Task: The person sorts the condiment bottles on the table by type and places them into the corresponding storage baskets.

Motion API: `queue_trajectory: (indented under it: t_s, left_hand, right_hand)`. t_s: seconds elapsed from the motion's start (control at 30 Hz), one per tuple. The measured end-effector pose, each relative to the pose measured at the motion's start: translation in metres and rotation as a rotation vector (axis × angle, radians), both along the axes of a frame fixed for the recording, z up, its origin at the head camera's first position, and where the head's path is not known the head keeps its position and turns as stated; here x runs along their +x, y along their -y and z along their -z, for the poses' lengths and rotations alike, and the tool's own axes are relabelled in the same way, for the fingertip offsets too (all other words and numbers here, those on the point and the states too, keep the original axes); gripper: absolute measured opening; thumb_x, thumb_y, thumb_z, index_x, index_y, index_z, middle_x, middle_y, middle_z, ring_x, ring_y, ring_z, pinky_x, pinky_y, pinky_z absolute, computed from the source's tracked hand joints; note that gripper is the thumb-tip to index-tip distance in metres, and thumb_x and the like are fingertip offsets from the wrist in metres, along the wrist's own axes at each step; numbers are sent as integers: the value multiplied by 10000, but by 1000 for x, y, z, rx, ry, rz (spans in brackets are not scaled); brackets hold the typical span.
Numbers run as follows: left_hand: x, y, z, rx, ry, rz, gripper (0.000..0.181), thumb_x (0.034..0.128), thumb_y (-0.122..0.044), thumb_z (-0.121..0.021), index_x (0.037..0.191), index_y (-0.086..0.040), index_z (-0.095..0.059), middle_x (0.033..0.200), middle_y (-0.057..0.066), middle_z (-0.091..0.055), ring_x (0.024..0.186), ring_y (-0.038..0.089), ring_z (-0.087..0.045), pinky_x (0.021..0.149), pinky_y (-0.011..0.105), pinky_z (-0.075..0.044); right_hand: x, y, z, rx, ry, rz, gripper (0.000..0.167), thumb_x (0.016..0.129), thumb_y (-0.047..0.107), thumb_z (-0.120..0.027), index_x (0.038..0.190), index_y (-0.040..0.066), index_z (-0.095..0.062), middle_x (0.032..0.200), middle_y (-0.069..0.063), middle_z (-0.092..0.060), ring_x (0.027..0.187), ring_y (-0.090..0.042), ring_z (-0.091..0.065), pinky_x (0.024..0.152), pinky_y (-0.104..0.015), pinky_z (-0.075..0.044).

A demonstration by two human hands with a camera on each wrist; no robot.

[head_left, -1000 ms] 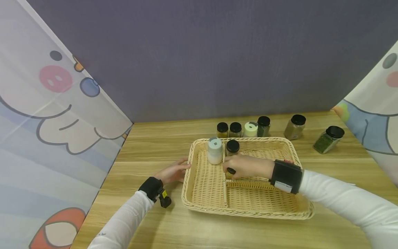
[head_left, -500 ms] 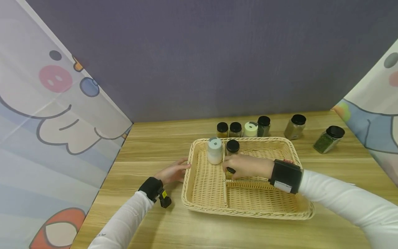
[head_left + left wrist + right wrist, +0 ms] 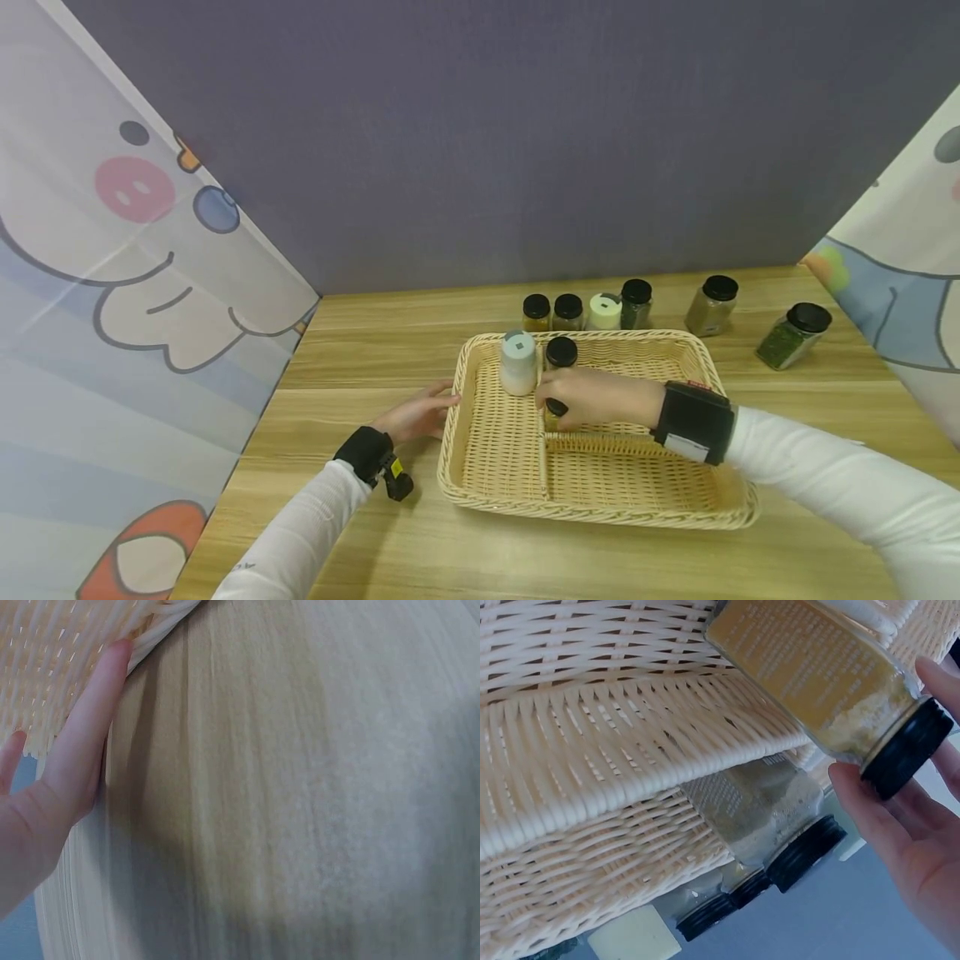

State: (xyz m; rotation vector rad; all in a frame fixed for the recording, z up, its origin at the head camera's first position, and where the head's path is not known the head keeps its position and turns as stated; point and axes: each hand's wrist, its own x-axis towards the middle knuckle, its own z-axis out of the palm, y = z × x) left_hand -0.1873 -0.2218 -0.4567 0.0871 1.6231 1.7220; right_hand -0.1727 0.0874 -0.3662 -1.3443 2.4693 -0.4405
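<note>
In the right wrist view, my right hand (image 3: 922, 847) grips the black lid of a glass spice jar (image 3: 810, 667) filled with yellow powder. From the head view, that right hand (image 3: 588, 398) is inside the wicker basket (image 3: 600, 521), at the lengthwise divider, and covers most of the jar. Behind it, a black-lidded spice jar (image 3: 562, 353) stands in the back right compartment. A white shaker (image 3: 518, 367) with a pale blue top is in the left compartment. My left hand (image 3: 416, 415) touches the basket's left outer wall with fingers extended, as the left wrist view also shows.
Behind the basket stand two small black-lidded jars (image 3: 536, 310), a cream-topped shaker (image 3: 604, 311) and a dark jar (image 3: 636, 302). Farther right are a greyish-brown jar (image 3: 711, 307) and a tilted-looking jar of green herbs (image 3: 792, 336). A grey partition (image 3: 525, 150) rises behind the table.
My right hand and the jar in it have shifted very slightly toward the back. The left hand and the basket have stayed in place.
</note>
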Motion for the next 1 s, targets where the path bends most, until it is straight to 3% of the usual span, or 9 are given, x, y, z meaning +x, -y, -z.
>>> queue_trajectory:
  t_s: [0.2, 0.43, 0.7, 1.0]
  left_hand:
    - [0, 0, 0, -4, -4, 6, 542, 940, -206, -408, 1394, -132, -121, 1348, 224, -329, 1152, 308, -429, 856, 508, -427]
    - [0, -1, 0, 4, 22, -21, 521, 943, -168, -390, 1395, -123, -135, 1327, 220, -358, 1109, 281, -467, 851, 510, -430]
    - [-1, 0, 2, -2, 17, -21, 522, 941, -166, -397, 1393, -116, -141, 1319, 214, -370, 1113, 286, -465, 847, 510, -432]
    - [-2, 0, 1, 2, 14, -14, 534, 936, -179, -412, 1394, -125, -142, 1327, 223, -362, 1127, 299, -455, 844, 513, -433]
  right_hand:
    - [0, -4, -6, -16, -20, -3, 343, 723, 140, -723, 1038, 66, -608, 1028, -72, -563, 908, -202, -569, 717, -258, -496]
    - [-2, -10, -13, -71, -30, -3, 251, 729, 116, -703, 963, 90, -616, 922, -32, -559, 803, -158, -555, 666, -253, -482]
    - [-6, -18, -23, -90, -80, 19, 287, 719, 128, -717, 982, 61, -622, 943, -47, -580, 853, -184, -572, 708, -273, -495]
    - [-16, -37, -35, -14, -129, 114, 299, 728, 126, -703, 1008, 66, -616, 1002, -84, -612, 889, -253, -585, 720, -346, -500]
